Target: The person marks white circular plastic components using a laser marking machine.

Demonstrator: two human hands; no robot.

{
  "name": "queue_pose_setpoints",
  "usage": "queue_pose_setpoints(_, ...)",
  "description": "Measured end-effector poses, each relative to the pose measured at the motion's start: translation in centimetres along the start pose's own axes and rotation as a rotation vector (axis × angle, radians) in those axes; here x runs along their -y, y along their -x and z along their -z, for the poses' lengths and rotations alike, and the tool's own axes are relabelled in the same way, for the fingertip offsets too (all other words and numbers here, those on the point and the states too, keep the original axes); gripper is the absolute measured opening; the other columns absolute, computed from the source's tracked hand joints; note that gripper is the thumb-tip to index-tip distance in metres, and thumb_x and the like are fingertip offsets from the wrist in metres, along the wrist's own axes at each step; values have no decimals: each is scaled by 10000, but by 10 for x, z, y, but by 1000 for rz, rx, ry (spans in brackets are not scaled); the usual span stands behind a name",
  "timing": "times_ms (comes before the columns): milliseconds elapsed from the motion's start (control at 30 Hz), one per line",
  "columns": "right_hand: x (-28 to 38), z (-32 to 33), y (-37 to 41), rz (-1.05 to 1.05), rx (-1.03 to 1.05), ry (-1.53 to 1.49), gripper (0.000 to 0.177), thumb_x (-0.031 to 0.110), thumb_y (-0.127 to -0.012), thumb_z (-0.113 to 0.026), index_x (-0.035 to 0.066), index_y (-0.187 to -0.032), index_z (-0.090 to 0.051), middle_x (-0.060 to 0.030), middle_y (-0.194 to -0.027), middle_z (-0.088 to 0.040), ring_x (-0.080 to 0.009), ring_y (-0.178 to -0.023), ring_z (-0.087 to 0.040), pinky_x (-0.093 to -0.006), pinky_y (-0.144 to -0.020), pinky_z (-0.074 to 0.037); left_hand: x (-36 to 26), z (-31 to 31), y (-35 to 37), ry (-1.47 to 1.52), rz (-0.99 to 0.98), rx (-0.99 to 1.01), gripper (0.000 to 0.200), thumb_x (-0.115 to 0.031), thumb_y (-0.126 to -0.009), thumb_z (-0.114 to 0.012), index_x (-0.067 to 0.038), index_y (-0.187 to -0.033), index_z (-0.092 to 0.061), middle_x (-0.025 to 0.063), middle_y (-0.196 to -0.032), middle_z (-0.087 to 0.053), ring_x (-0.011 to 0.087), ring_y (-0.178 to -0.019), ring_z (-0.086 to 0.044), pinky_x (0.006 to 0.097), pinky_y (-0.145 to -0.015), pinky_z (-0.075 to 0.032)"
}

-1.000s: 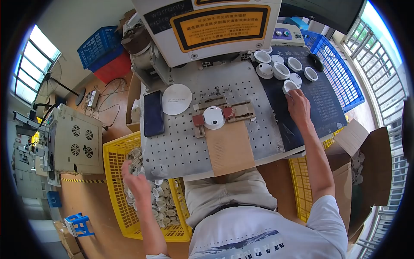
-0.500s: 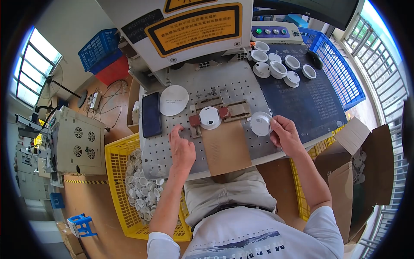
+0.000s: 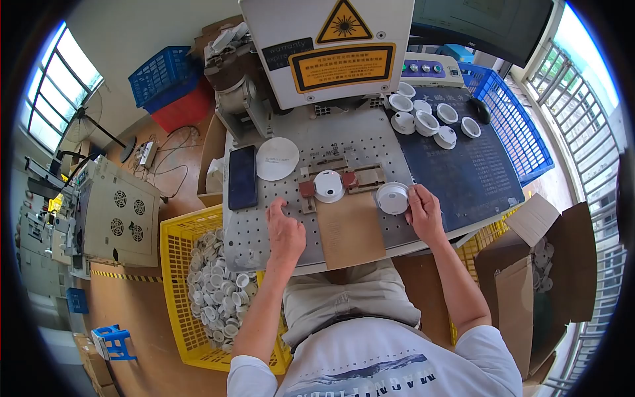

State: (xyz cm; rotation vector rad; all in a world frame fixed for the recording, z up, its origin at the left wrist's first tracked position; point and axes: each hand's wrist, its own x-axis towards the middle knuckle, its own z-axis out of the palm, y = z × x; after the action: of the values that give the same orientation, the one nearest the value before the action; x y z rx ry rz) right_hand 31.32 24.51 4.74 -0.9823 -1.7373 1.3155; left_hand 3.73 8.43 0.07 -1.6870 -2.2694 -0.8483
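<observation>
A white cup lid [image 3: 393, 198] is pinched at its right edge by my right hand [image 3: 425, 213], just above the perforated metal plate [image 3: 253, 241]. Left of it, another white lid [image 3: 329, 186] sits in a clamping fixture [image 3: 368, 175] with reddish-brown jaws. My left hand [image 3: 286, 231] hovers over the plate on the near left side of the fixture, fingers loosely bent and apart, holding nothing visible. A brown cardboard piece [image 3: 350, 231] lies between my hands, reaching from the fixture to the front edge.
Several white lids [image 3: 426, 123] rest on the dark panel at back right. A phone [image 3: 243, 177] and a white disc [image 3: 277, 159] lie at left. A laser-warning machine head [image 3: 331, 59] overhangs the plate. A yellow basket [image 3: 188, 354] of lids and an open carton [image 3: 514, 304] flank me.
The camera view has tilted and shifted. My right hand has brought its lid slightly closer to the fixture. My left hand stays about where it was, and the clamped lid remains in place.
</observation>
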Motion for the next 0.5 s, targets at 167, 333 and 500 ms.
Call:
queue_pose_setpoints(167, -1, -1, 1, 10, -3, 27, 264, 191, -1052, -459, 11, -896, -573, 24, -643, -480, -42, -521, -446, -224, -478, -353, -1, 2, 1, 18, -2, -6, 90, 25, -620, -657, 108, -599, -630, 282, -1197, -498, 416, -1114, -483, 464, -969, -410)
queue_pose_setpoints(333, 0, -5, 2, 21, -35, 35, 291, 227, -1056, -459, 31, -872, -570, 41, -624, -473, -31, -488, -428, -217, -453, -331, 1, 1, 2, 28, -28, -10, 93, 22, -615, -657, 104, -585, -626, 285, -1190, -503, 412, -1117, -488, 472, -971, -405)
queue_pose_setpoints(500, 0, -8, 3, 54, -69, 60, 289, 224, -1056, -462, 28, -878, -578, 39, -634, -483, -29, -490, -424, -217, -454, -327, 1, 2, 2, 46, -14, -14, 96, 20, -607, -663, 99, -574, -619, 282, -1185, -506, 405, -1119, -493, 474, -971, -399)
